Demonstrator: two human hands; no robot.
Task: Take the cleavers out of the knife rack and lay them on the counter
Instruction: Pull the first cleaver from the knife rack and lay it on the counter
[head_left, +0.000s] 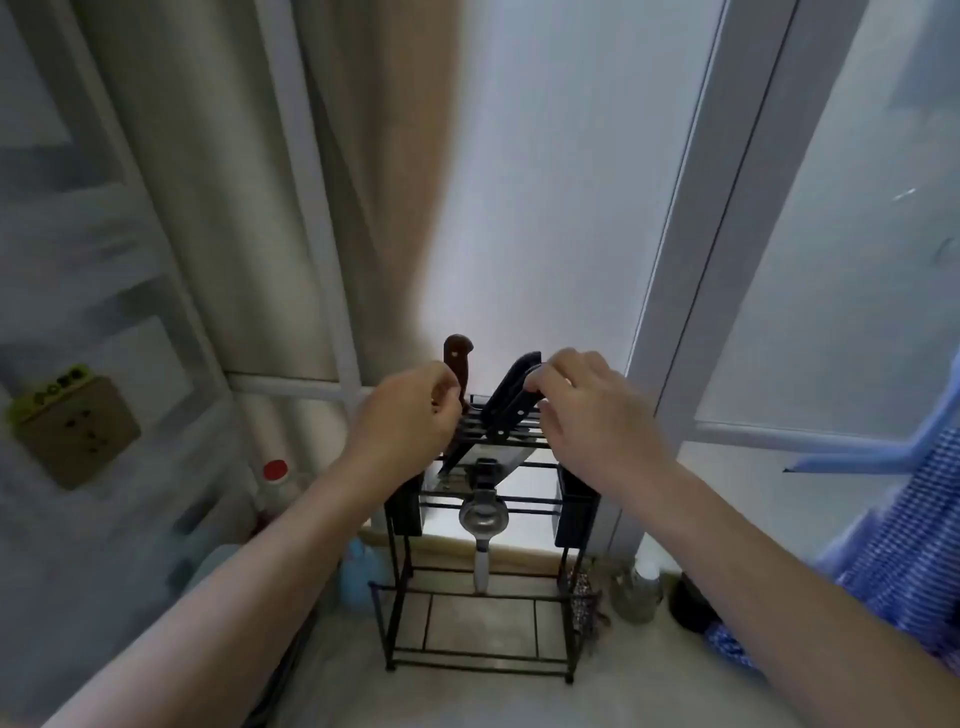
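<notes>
A black wire knife rack (400, 597) stands on the counter against the window. Two cleavers sit in its top slots. One has a brown wooden handle (458, 358) that sticks straight up. The other has a black handle (511, 392) that leans to the right. My left hand (410, 410) is at the brown handle, fingers curled against its lower part. My right hand (587, 405) pinches the upper end of the black handle. Both blades remain down in the rack, partly hidden behind its bars.
A round metal utensil with a white handle (483, 519) hangs from the rack's front. A red-capped bottle (272, 483) and blue bottle (361, 571) stand to the left, a jar (641, 592) to the right. Blue checked cloth (893, 545) hangs at the right edge.
</notes>
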